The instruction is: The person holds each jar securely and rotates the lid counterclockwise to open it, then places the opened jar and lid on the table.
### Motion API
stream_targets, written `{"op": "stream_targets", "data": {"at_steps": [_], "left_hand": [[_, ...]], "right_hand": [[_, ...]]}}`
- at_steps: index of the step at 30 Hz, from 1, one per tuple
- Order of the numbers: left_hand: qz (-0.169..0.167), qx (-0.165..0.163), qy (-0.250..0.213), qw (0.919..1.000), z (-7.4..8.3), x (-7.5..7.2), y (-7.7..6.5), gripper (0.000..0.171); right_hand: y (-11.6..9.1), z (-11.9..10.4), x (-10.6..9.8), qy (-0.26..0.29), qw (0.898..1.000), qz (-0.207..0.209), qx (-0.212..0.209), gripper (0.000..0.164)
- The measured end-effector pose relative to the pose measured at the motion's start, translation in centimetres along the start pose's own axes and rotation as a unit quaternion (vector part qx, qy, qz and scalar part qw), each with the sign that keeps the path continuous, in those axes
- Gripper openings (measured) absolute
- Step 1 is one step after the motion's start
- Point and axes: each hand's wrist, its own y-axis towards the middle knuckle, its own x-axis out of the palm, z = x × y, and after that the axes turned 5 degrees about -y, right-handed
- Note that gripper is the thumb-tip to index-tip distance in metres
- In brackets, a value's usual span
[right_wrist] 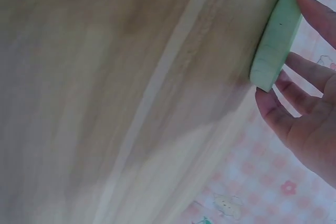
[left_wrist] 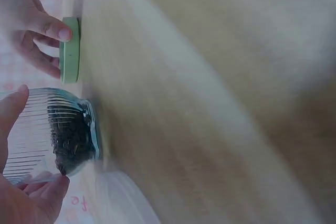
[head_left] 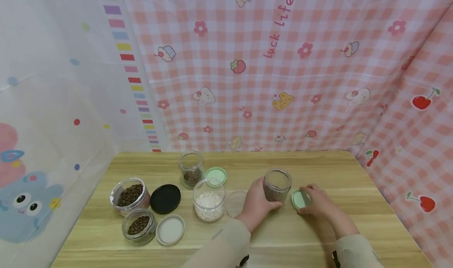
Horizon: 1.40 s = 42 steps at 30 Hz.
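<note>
My left hand grips a ribbed clear jar, its thumb and fingers on either side of the wall. Dark, crumbly contents lie in the bottom of this jar in the left wrist view. To the right of the jar, my right hand pinches a light green lid by its rim, fingers spread around the edge. That lid rests flat on the table in the right wrist view. A clear lid lies just left of my left hand, partly hidden by it.
A jar of white flakes stands left of the clear lid. Behind it are a jar with dark contents and another green lid. Two jars of brown beans stand at left, near a black lid and a white lid.
</note>
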Motion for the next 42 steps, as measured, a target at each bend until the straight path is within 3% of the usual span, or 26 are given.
{"op": "stream_targets", "data": {"at_steps": [5,12,35,42], "left_hand": [[0.005,-0.025,-0.006,0.9997,0.7,0.1,1.2,0.084],[0.0,-0.04,-0.019,0.999,1.0,0.2,1.5,0.084],[0.012,-0.029,-0.012,0.9994,1.1,0.7,1.3,0.086],[0.014,-0.028,-0.031,0.999,0.5,0.7,1.4,0.109]], "right_hand": [[1.1,-0.2,-0.2,0.001,1.0,0.006,0.0,0.08],[1.6,-0.5,-0.3,0.008,1.0,0.0,0.016,0.08],[1.8,-1.2,0.1,-0.005,0.999,0.005,0.038,0.081],[1.6,-1.2,0.3,-0.009,0.999,0.014,0.034,0.082]]}}
